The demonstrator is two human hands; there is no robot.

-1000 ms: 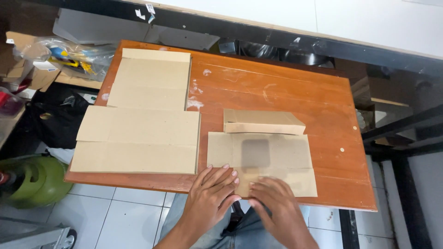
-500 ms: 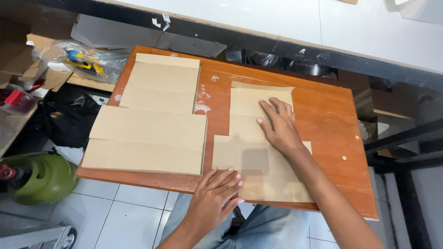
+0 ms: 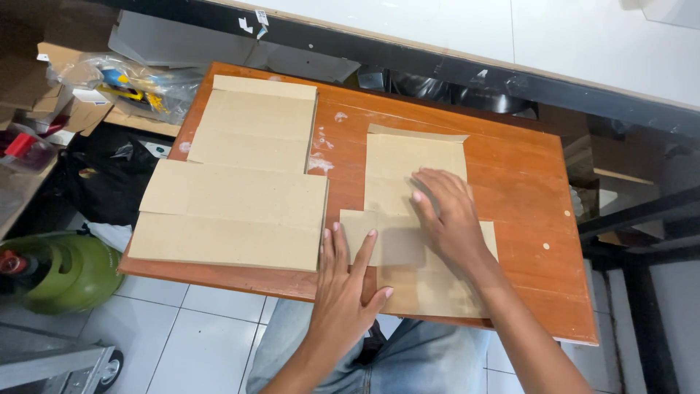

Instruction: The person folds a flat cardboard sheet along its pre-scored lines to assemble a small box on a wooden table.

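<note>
Right hand (image 3: 450,219) flat, fingers spread, on cardboard sheet (image 3: 412,211); its long axis runs away from person; left hand (image 3: 348,281) flat, pressing near edge.

Small workshop or packing room, makeshift in character. Evidence: worn wooden tabletop (image 3: 525,182) with paint marks, laid with flat cardboard blanks (image 3: 240,182); more cardboard (image 3: 44,80) and bagged supplies (image 3: 135,84) heaped to the left; a green gas cylinder (image 3: 62,270) standing on the white tiled floor (image 3: 197,328). Black metal frames (image 3: 642,219) at right and a grey sheet (image 3: 219,47) behind complete the clutter.
</note>
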